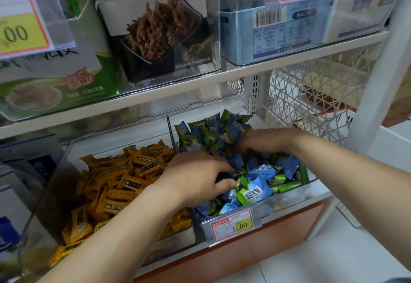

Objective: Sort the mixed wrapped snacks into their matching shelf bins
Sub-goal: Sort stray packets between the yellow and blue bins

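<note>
Left hand [200, 178] pinches blue-green crinkly wrapped snacks [255, 191]; right hand [260, 140] grip hidden; light, slippery; I'd pinch crimped wrapper ends

The bins [289, 197] were clear, glossy plastic, and the wrappers [260, 190] in them shiny, crinkled film. The shelf [169, 92] looked like smooth white-painted metal, the basket [311, 91] under its right end coated wire, the price tag [232, 225] matt paper.

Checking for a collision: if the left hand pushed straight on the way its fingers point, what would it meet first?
The left hand would meet the blue and green wrapped snacks in the clear plastic bin; its fingers seem to pinch one there.
</note>
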